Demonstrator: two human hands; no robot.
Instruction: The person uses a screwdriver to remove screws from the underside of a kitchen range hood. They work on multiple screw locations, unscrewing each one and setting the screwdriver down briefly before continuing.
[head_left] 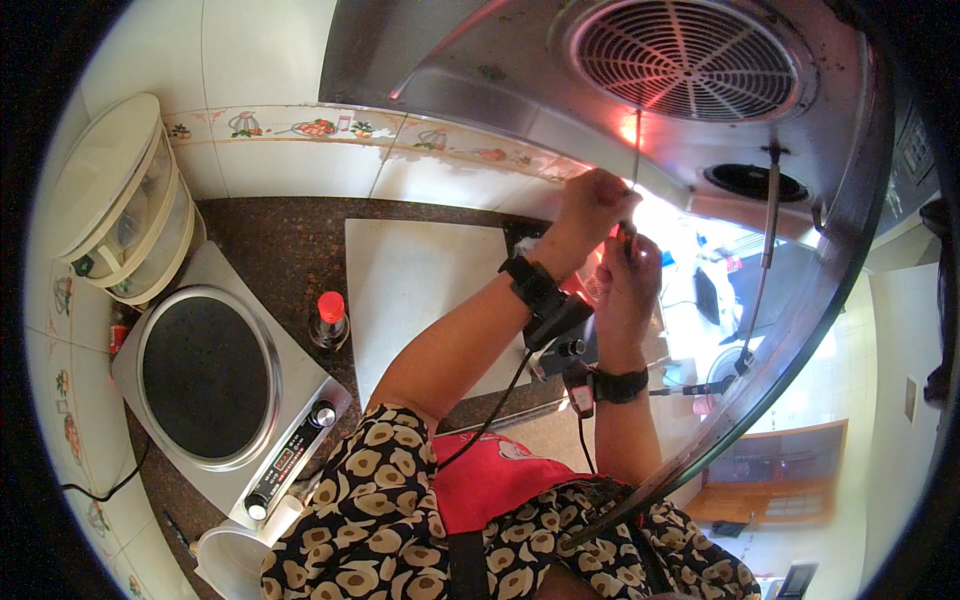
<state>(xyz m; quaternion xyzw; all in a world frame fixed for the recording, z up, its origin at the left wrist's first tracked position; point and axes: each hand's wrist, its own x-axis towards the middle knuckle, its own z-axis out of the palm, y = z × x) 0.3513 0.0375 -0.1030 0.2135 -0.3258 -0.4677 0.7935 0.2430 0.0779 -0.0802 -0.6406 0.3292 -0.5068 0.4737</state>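
Note:
Both my hands are raised together under a metal range hood [480, 60], in front of a bright glare. My right hand [628, 275] is closed around the dark handle of what looks like a screwdriver [627, 236]. A thin metal shaft [638, 145] rises from between my hands to the hood's underside, near the round slotted vent grille [686, 62]. Just above the right one, my left hand [595, 200] has its fingers pinched at the lower end of this shaft. The glare hides exactly where the shaft meets the handle. Each wrist wears a black strapped device with a cable.
The hood's curved glass panel [790, 370] slopes down on my right, with a metal strut [770, 215]. Below are a pale board [430, 300], a red-capped bottle [330, 322], and a hotplate [208, 375]. A lidded tiered container [130, 215] stands against the tiled wall at left.

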